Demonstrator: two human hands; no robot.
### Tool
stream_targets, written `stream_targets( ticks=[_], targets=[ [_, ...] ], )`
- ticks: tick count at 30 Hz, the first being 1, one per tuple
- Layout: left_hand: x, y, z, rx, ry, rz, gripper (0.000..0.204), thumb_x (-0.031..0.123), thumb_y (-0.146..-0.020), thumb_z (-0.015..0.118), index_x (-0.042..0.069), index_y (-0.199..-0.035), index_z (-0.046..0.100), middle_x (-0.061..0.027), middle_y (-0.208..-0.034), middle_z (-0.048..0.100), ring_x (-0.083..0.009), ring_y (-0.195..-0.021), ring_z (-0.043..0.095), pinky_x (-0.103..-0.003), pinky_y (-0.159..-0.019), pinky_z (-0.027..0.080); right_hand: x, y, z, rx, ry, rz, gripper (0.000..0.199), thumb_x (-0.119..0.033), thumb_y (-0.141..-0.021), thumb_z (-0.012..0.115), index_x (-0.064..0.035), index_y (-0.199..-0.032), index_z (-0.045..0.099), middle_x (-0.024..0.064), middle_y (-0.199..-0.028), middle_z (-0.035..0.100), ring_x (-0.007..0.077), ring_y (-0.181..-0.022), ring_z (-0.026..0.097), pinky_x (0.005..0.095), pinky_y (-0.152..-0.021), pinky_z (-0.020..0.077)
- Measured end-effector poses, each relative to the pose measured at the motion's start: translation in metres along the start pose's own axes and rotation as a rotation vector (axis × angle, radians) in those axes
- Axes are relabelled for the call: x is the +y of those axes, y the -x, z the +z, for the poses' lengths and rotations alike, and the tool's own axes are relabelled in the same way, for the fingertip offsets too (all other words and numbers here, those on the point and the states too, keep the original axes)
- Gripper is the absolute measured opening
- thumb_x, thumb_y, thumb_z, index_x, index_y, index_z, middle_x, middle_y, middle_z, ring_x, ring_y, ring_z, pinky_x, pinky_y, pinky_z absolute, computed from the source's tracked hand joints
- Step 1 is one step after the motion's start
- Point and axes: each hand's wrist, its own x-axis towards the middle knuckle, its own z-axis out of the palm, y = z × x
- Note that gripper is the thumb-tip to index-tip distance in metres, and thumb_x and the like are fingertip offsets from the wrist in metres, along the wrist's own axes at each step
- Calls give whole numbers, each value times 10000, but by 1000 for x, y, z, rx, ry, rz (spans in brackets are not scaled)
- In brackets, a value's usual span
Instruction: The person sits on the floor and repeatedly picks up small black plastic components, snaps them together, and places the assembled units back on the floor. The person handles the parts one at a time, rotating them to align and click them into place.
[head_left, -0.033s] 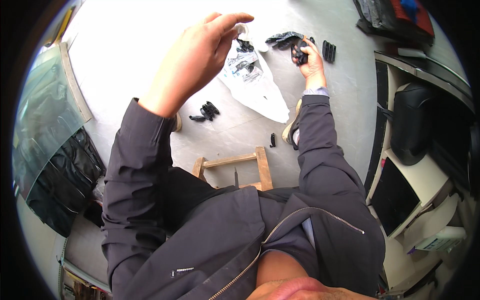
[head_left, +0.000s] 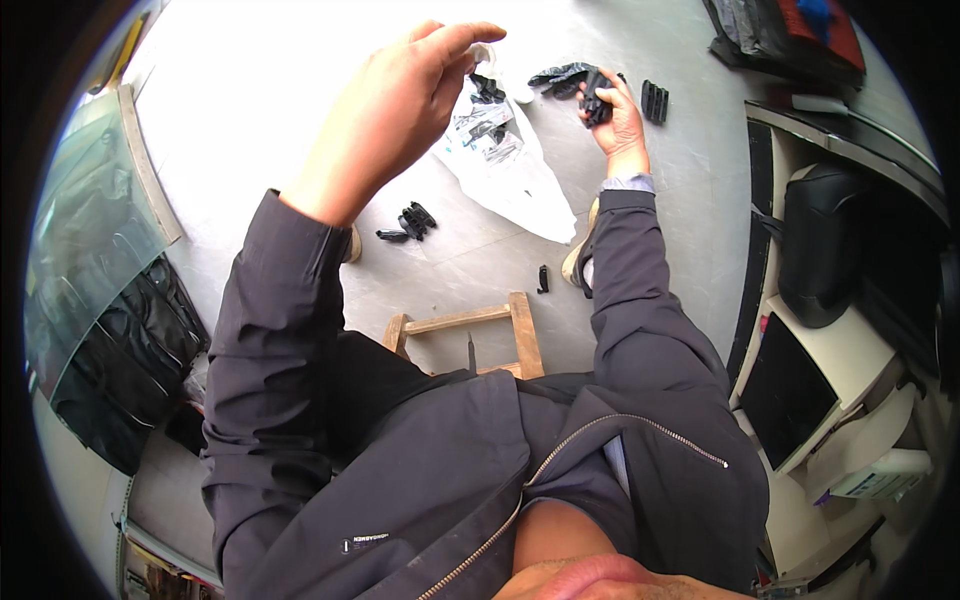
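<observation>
Your left hand [head_left: 400, 110] is up high, fingers pinched together at the top corner of the white plastic bag [head_left: 505, 165], and the grip is closed on that edge, so the bag hangs from it and spreads down onto the grey floor [head_left: 280, 90]. Inside the bag near the top you can see dark little parts; how many, you cannot tell through the crumpled film.

Your right hand [head_left: 615, 115] is lower and further out, grip closed around one small black plastic part [head_left: 595, 100]. Just beside it to the left lies one crumpled piece of black wrapping [head_left: 558, 75], touching the hand's fingers. To the right of that hand sits one ribbed black block [head_left: 655, 100], near but apart from it.

Down on the floor, below your left wrist, there is one small cluster of black clips [head_left: 410, 222]; three or four, hard to split apart. One single black clip [head_left: 542, 279] lies alone near your right shoe [head_left: 578, 255]. Between your knees stands one low wooden stool [head_left: 470, 335].

Off to the left, one sheet of glass [head_left: 90, 230] leans over a black padded panel [head_left: 120, 370].
</observation>
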Motion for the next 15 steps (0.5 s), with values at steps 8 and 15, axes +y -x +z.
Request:
stream_targets(
  ticks=[8,15],
  targets=[
    [-6,-2,9,44,-63,-15,268,165,-1117,580,101,-1330,729,-160,-1142,755,-332,-1012,771,-424,-883,605,-56,108,162,-804,217,-4,651,-233,-923,755,-54,-1524,581,162,-1171,723,215,-977,732,317,-790,625],
    [1,2,-5,-61,-129,-73,287,151,-1121,568,99,-1358,721,-166,-1190,765,-318,-1082,777,-412,-926,605,33,103,172,-397,168,417,418,-82,-973,630,-19,-1387,643,135,-1075,741,189,-843,737,323,-603,587]
  ],
)
